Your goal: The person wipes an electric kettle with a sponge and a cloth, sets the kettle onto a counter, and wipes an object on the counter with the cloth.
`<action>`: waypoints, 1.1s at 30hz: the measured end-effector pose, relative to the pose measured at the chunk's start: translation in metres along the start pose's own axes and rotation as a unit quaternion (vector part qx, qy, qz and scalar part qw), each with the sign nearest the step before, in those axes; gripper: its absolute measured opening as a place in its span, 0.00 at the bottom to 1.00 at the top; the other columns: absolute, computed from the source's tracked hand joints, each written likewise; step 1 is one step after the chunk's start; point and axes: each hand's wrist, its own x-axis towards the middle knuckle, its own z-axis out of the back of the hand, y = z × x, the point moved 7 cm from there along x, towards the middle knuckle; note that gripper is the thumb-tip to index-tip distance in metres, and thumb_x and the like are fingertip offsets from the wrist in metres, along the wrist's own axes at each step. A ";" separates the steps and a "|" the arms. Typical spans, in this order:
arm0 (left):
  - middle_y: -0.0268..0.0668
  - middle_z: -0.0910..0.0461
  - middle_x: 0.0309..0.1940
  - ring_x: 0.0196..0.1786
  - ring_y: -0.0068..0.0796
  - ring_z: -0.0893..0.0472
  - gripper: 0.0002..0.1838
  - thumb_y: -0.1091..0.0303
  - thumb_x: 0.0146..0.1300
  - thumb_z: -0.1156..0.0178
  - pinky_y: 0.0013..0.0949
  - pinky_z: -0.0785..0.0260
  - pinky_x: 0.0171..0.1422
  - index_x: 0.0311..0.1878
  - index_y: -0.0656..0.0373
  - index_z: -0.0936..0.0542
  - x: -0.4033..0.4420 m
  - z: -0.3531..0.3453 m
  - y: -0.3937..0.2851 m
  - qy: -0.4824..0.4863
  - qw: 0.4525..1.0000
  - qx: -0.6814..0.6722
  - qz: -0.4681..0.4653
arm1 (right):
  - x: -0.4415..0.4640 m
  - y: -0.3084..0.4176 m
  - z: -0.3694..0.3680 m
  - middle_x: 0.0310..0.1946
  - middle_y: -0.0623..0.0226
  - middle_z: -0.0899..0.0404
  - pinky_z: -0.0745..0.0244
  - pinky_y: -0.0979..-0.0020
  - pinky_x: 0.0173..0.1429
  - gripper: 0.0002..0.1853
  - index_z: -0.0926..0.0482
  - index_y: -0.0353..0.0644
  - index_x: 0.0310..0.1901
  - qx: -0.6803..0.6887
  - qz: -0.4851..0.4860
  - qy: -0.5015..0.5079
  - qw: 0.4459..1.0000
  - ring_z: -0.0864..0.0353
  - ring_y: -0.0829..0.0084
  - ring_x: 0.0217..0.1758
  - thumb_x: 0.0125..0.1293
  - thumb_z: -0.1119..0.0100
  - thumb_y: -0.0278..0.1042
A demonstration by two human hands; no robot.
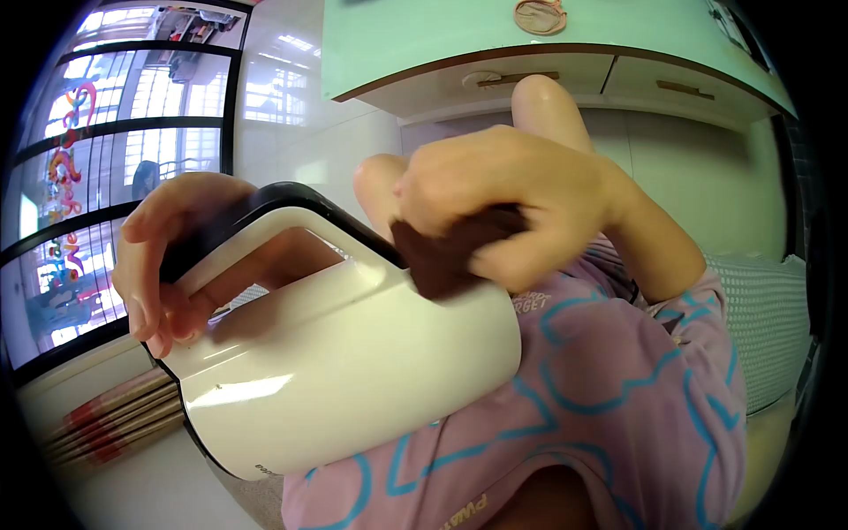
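A glossy white appliance (353, 353) with a looped handle edged in black lies tilted across my lap. Its shape is kettle-like, but its exact kind I cannot tell. My left hand (168, 256) is closed around the handle end at the left, with fingers curled over the black edge. My right hand (503, 194) is closed on a dark brown cloth (459, 252), bunched and smeared by motion. The cloth is at the appliance's right end, beside where the handle joins the body. Some of the right fingers are hidden or blurred.
Ahead stands a pale green-topped table (424, 35) with drawers, a small tan round item (540, 16) on it. Black-framed glass panels (181, 115) line the left. Boxes or slats (115, 415) lie lower left. A patterned seat cover (760, 327) is at my right.
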 end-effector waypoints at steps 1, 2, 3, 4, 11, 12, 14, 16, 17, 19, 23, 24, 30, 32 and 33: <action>0.28 0.16 0.35 0.63 0.21 0.27 0.15 0.88 0.56 0.37 0.23 0.30 0.71 0.26 0.51 0.18 0.000 -0.002 -0.003 0.015 0.999 0.026 -0.016 | -0.008 0.007 -0.001 0.33 0.58 0.20 0.27 0.63 0.42 0.13 0.21 0.36 0.37 0.052 0.072 -0.001 0.996 0.23 0.62 0.36 0.56 0.43 0.38; 0.28 0.16 0.35 0.62 0.21 0.26 0.15 0.88 0.56 0.37 0.23 0.30 0.71 0.26 0.51 0.18 -0.002 -0.002 -0.008 0.004 0.998 0.031 -0.047 | -0.016 0.013 0.002 0.31 0.59 0.20 0.27 0.64 0.41 0.12 0.23 0.36 0.33 0.108 0.105 -0.015 0.988 0.23 0.63 0.34 0.58 0.42 0.39; 0.28 0.16 0.35 0.62 0.21 0.25 0.15 0.88 0.57 0.37 0.23 0.30 0.71 0.26 0.51 0.18 -0.001 -0.004 -0.007 -0.006 0.996 0.035 -0.077 | -0.022 0.013 0.009 0.30 0.60 0.20 0.28 0.65 0.39 0.14 0.25 0.36 0.29 0.176 0.107 -0.048 0.977 0.22 0.65 0.32 0.59 0.41 0.41; 0.28 0.16 0.35 0.61 0.21 0.25 0.15 0.88 0.57 0.37 0.23 0.31 0.71 0.26 0.51 0.18 0.000 -0.004 -0.005 -0.004 0.997 0.009 -0.082 | -0.026 0.008 0.015 0.29 0.61 0.20 0.28 0.65 0.38 0.16 0.27 0.37 0.25 0.236 0.087 -0.097 0.963 0.22 0.66 0.31 0.60 0.40 0.42; 0.30 0.13 0.33 0.48 0.20 0.16 0.06 0.78 0.58 0.32 0.40 0.36 0.76 0.35 0.54 0.16 0.004 -0.001 0.011 -0.013 0.996 -0.049 -0.075 | -0.034 -0.054 -0.014 0.48 0.65 0.23 0.30 0.69 0.60 0.20 0.24 0.36 0.57 0.133 -0.179 -0.109 0.969 0.26 0.71 0.53 0.68 0.47 0.36; 0.30 0.13 0.33 0.48 0.20 0.16 0.06 0.78 0.59 0.32 0.40 0.37 0.76 0.35 0.54 0.16 0.008 0.001 0.004 0.010 0.997 -0.042 -0.059 | -0.029 -0.045 -0.015 0.50 0.61 0.22 0.30 0.68 0.58 0.24 0.26 0.34 0.57 0.144 -0.169 -0.098 0.970 0.24 0.69 0.51 0.65 0.47 0.42; 0.30 0.13 0.32 0.48 0.20 0.16 0.06 0.79 0.60 0.33 0.40 0.37 0.76 0.35 0.54 0.16 0.007 0.001 -0.003 0.034 0.998 -0.028 -0.047 | -0.035 -0.042 -0.015 0.50 0.60 0.22 0.29 0.68 0.57 0.24 0.26 0.34 0.56 0.087 -0.149 -0.105 0.979 0.24 0.68 0.50 0.63 0.46 0.42; 0.30 0.13 0.32 0.48 0.20 0.16 0.06 0.79 0.59 0.33 0.40 0.37 0.76 0.34 0.54 0.16 0.005 0.002 -0.002 0.022 0.999 -0.016 -0.020 | -0.034 -0.026 -0.011 0.47 0.57 0.22 0.27 0.63 0.54 0.22 0.25 0.34 0.51 -0.032 -0.072 -0.151 0.985 0.23 0.62 0.46 0.57 0.43 0.39; 0.31 0.14 0.32 0.48 0.20 0.16 0.07 0.80 0.59 0.33 0.40 0.37 0.76 0.34 0.54 0.16 0.004 0.002 -0.004 0.018 1.000 -0.011 -0.012 | -0.035 -0.028 -0.014 0.47 0.57 0.22 0.27 0.63 0.54 0.22 0.25 0.34 0.51 -0.030 -0.073 -0.148 0.986 0.23 0.62 0.46 0.57 0.43 0.39; 0.30 0.14 0.34 0.48 0.20 0.16 0.08 0.81 0.58 0.32 0.38 0.36 0.75 0.34 0.54 0.16 0.001 0.005 -0.006 -0.010 0.999 -0.023 0.037 | -0.040 0.001 -0.014 0.44 0.55 0.22 0.26 0.58 0.52 0.20 0.25 0.34 0.47 -0.143 0.137 -0.212 0.957 0.23 0.56 0.46 0.57 0.38 0.39; 0.30 0.16 0.34 0.60 0.21 0.24 0.14 0.88 0.55 0.36 0.25 0.32 0.72 0.25 0.52 0.19 0.001 0.015 -0.011 -0.009 0.998 0.001 0.067 | -0.027 0.029 -0.022 0.47 0.51 0.22 0.24 0.57 0.48 0.22 0.24 0.34 0.46 -0.065 0.203 -0.070 0.975 0.23 0.55 0.45 0.57 0.31 0.42; 0.31 0.17 0.34 0.62 0.22 0.26 0.16 0.89 0.55 0.38 0.22 0.31 0.72 0.23 0.52 0.21 0.001 0.018 -0.012 -0.005 0.997 -0.002 0.080 | -0.024 0.035 -0.022 0.48 0.49 0.22 0.24 0.55 0.49 0.25 0.24 0.33 0.48 -0.053 0.214 -0.038 0.975 0.22 0.53 0.46 0.59 0.30 0.46; 0.25 0.23 0.25 0.46 0.21 0.19 0.18 0.89 0.53 0.44 0.41 0.54 0.85 0.18 0.51 0.29 0.006 0.019 -0.006 -0.045 0.994 0.031 -0.098 | 0.042 0.054 -0.048 0.44 0.55 0.22 0.26 0.62 0.47 0.25 0.24 0.30 0.52 -0.169 0.123 -0.156 0.965 0.23 0.57 0.42 0.62 0.32 0.43; 0.25 0.22 0.26 0.45 0.21 0.19 0.19 0.90 0.53 0.45 0.38 0.52 0.85 0.17 0.50 0.29 0.004 0.022 -0.016 -0.072 0.993 0.043 -0.081 | 0.039 0.054 -0.046 0.45 0.56 0.22 0.26 0.64 0.48 0.22 0.23 0.31 0.51 -0.171 0.060 -0.094 0.979 0.22 0.59 0.42 0.61 0.33 0.40; 0.25 0.22 0.26 0.45 0.21 0.19 0.19 0.90 0.53 0.45 0.37 0.52 0.85 0.17 0.50 0.30 0.002 0.025 -0.022 -0.085 0.993 0.048 -0.073 | 0.037 0.053 -0.045 0.45 0.57 0.22 0.26 0.65 0.48 0.21 0.23 0.32 0.50 -0.175 0.028 -0.063 0.982 0.22 0.61 0.42 0.60 0.34 0.39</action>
